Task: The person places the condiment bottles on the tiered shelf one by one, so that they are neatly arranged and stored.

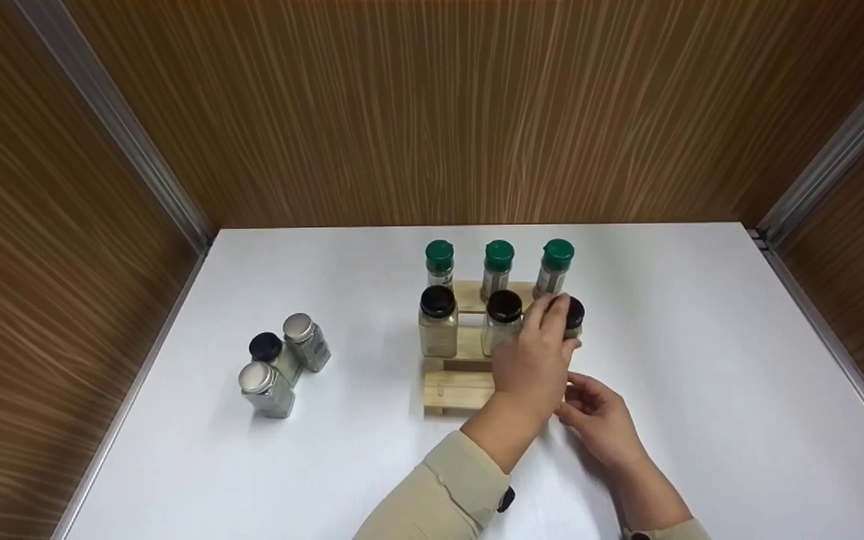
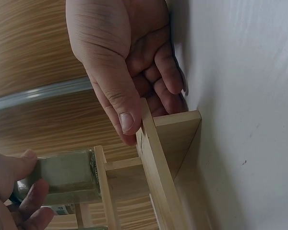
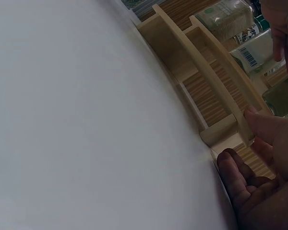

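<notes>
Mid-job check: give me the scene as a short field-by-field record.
Stand: three-tier pale wooden stand on a white table
Top tier: three clear jars with green caps
Middle tier: three clear jars with black lids
Left hand: holds the rightmost black-lidded jar
Right hand: pinches the bottom tier's right end
Off the stand, left: two silver-lidded jars, one black-lidded jar

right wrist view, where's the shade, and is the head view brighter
Right wrist: the right hand is largely shaded, the tabletop greyish; head: brighter, tabletop near white, a soft shadow along the right forearm; left wrist: dim, shading beside the wooden rack.
</notes>
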{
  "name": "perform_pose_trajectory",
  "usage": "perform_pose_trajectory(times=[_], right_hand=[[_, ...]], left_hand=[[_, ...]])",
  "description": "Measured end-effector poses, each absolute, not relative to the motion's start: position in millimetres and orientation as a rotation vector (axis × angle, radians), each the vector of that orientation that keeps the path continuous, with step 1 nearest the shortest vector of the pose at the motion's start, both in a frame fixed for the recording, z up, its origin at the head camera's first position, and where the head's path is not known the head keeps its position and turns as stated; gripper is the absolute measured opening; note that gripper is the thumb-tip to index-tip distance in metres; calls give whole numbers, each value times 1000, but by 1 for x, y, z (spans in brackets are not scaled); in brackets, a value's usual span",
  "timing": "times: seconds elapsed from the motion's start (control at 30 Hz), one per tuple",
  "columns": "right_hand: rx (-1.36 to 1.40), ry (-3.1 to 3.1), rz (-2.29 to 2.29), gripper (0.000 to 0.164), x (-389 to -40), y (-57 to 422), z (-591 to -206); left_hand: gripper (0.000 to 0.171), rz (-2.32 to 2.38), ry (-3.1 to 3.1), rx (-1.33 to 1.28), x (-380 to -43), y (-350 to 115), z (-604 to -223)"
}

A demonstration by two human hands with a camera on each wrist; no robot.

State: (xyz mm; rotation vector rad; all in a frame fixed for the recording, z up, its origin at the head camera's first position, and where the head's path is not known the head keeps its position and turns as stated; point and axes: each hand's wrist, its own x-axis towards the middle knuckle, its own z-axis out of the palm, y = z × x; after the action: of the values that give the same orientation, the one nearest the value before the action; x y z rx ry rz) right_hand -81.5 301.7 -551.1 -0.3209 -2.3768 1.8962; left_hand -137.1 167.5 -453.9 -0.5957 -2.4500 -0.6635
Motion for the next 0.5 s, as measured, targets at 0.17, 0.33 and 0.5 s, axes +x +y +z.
perform_pose_trajectory(times=[0.17,0.33,0.5], right_hand=[[-304,-2376,1913,45,-81,300,-552],[-258,-2347,1896,39,-81,301,-552],[-277,-2361,1878,39,-81,303,-552]], left_hand=[[66,-703,-2359,-615,-131,158,-452],[62,-831,-2211,-666,-117,145,-436],[59,-1035,-2076,-674,-103,125,-409]])
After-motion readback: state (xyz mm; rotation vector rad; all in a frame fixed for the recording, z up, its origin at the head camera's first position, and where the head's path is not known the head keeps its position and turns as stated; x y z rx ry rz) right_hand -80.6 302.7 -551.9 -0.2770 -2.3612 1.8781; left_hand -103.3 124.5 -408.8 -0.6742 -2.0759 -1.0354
